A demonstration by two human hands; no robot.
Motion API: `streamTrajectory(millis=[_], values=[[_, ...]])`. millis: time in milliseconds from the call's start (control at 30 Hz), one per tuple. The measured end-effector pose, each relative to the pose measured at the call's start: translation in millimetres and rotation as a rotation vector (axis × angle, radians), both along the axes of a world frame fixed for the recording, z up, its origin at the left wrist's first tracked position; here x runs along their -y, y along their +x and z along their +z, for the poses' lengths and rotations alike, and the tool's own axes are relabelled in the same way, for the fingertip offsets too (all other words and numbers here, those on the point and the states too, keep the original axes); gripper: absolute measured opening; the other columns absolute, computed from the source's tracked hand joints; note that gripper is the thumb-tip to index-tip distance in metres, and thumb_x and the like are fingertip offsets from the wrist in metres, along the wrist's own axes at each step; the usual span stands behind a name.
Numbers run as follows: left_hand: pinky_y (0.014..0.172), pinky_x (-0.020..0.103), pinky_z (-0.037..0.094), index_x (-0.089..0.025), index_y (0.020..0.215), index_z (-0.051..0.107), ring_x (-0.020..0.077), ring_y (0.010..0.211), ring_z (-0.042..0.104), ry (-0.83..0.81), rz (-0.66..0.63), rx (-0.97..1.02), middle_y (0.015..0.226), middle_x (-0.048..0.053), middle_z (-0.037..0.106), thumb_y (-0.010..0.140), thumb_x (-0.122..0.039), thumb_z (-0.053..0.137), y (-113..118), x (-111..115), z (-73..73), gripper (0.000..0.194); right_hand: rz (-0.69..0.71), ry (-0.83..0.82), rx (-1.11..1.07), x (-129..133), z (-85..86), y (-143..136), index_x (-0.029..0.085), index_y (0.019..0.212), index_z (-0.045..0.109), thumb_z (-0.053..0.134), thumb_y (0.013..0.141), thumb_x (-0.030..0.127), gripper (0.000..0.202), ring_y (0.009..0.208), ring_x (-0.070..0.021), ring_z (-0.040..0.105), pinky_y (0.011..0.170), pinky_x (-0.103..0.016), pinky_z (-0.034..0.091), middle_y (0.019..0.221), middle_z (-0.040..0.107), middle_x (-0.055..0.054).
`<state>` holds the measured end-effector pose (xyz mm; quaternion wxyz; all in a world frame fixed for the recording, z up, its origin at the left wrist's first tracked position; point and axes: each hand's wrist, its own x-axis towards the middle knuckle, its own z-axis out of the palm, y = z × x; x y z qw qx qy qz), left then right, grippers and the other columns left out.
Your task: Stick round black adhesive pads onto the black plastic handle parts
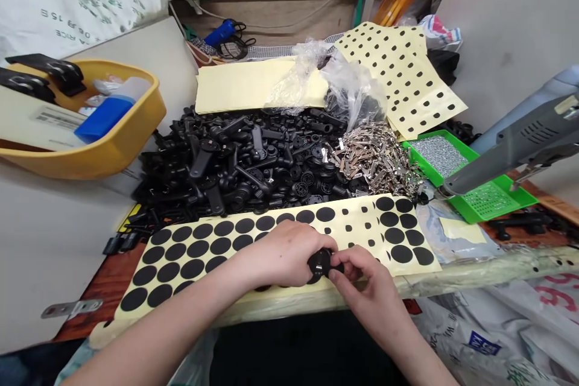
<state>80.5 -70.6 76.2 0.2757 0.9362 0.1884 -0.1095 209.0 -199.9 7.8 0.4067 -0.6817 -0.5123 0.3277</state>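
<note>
Two hands meet over the sheet (pixel 181 261) at the bench's (pixel 107 283) near edge, on a small black part (pixel 319 263). The left hand (pixel 292 250) is curled closed round its body; the right hand (pixel 368 280) has thumb and forefinger pinched nearly together on its right end (pixel 338 267), though I cannot tell whether that is a separate piece. Best, I judge, to hold firm with the left, work with the right fingertips only, and keep off the dots (pixel 146 275).

Light is bright and even, the edges stretched
</note>
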Motion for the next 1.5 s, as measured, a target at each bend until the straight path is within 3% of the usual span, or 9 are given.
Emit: streamTrajectory(millis=[333, 600, 733, 900, 1067, 1267, 1333, 1433, 1500], values=[[0.061, 0.026, 0.042, -0.039, 0.112, 0.067, 0.0216, 0.078, 0.065, -0.027, -0.026, -0.188, 0.087, -0.002, 0.074, 0.062, -0.010, 0.056, 5.3, -10.1, 9.1, 0.058, 0.020, -0.039, -0.084, 3.8, 4.1, -0.7, 0.023, 0.081, 0.063, 0.057, 0.078, 0.019, 0.007, 0.073, -0.0186, 0.050, 0.066, -0.030, 0.044, 0.079, 0.052, -0.002], [0.062, 0.026, 0.044, -0.040, 0.125, 0.060, 0.0222, 0.080, 0.065, -0.104, -0.004, -0.233, 0.092, 0.000, 0.072, 0.059, -0.011, 0.058, -0.3, -21.0, -0.1, 0.072, 0.050, -0.024, -0.279, 9.2, 13.4, 6.2, 0.023, 0.073, 0.060, 0.064, 0.078, 0.020, 0.007, 0.082, -0.0187, 0.053, 0.076, -0.031, 0.042, 0.084, 0.054, 0.000], [0.072, 0.027, 0.046, -0.034, 0.128, 0.058, 0.0212, 0.088, 0.063, -0.262, 0.158, -0.037, 0.104, 0.002, 0.069, 0.065, -0.018, 0.067, -12.0, -16.7, -4.5, 0.066, -0.039, 0.053, -0.416, 9.5, 16.6, 20.1, 0.023, 0.076, 0.061, 0.068, 0.081, 0.030, 0.011, 0.077, -0.0171, 0.054, 0.071, -0.028, 0.044, 0.078, 0.057, 0.000], [0.048, 0.022, 0.040, -0.027, 0.144, 0.036, 0.0099, 0.051, 0.052, -0.777, 0.630, 0.171, 0.079, -0.001, 0.061, 0.074, -0.026, 0.068, -22.6, 5.2, -12.4, 0.076, -0.137, 0.105, -0.446, 1.4, 18.3, 27.4, 0.022, 0.075, 0.061, 0.070, 0.080, 0.034, 0.016, 0.068, -0.0145, 0.053, 0.062, -0.024, 0.044, 0.071, 0.056, 0.001], [0.066, 0.029, 0.047, -0.014, 0.140, 0.033, 0.0130, 0.060, 0.061, -1.165, 0.737, 0.582, 0.070, -0.002, 0.059, 0.081, -0.024, 0.063, -17.9, 22.4, -36.1, 0.067, -0.082, 0.210, -0.328, -7.0, 17.9, 26.2, 0.022, 0.074, 0.059, 0.068, 0.082, 0.032, 0.015, 0.075, -0.0154, 0.051, 0.068, -0.024, 0.044, 0.077, 0.054, 0.000], [0.062, 0.032, 0.050, -0.014, 0.137, 0.033, 0.0174, 0.058, 0.066, -1.276, 0.791, 0.891, 0.076, 0.003, 0.065, 0.083, -0.026, 0.063, -11.4, 23.7, -64.7, 0.063, -0.206, 0.213, -0.280, -15.3, 14.1, 25.0, 0.021, 0.079, 0.060, 0.070, 0.082, 0.036, 0.017, 0.074, -0.0170, 0.055, 0.066, -0.026, 0.046, 0.078, 0.058, -0.002], [0.063, 0.031, 0.051, -0.014, 0.136, 0.034, 0.0167, 0.057, 0.067, -1.254, 0.790, 0.931, 0.076, 0.003, 0.066, 0.084, -0.027, 0.063, -11.6, 24.5, -68.7, 0.061, -0.221, 0.253, -0.279, -21.0, 14.9, 21.7, 0.023, 0.090, 0.059, 0.071, 0.081, 0.035, 0.019, 0.074, -0.0174, 0.057, 0.067, -0.028, 0.047, 0.077, 0.060, -0.001], [0.062, 0.030, 0.051, -0.013, 0.136, 0.036, 0.0148, 0.054, 0.066, -1.188, 0.825, 0.977, 0.074, 0.002, 0.065, 0.083, -0.028, 0.063, -12.2, 27.3, -70.7, 0.061, -0.200, 0.279, -0.346, -32.1, 17.4, 14.4, 0.026, 0.117, 0.049, 0.072, 0.080, 0.033, 0.045, 0.070, -0.0178, 0.059, 0.068, -0.030, 0.047, 0.071, 0.062, 0.002], [0.059, 0.028, 0.050, -0.013, 0.136, 0.036, 0.0137, 0.051, 0.065, -1.166, 0.871, 0.990, 0.073, 0.001, 0.064, 0.083, -0.030, 0.062, -12.0, 29.0, -71.0, 0.062, -0.179, 0.267, -0.393, -40.2, 17.9, 9.7, 0.026, 0.120, 0.046, 0.073, 0.079, 0.033, 0.049, 0.069, -0.0178, 0.060, 0.068, -0.031, 0.048, 0.070, 0.064, 0.002]])
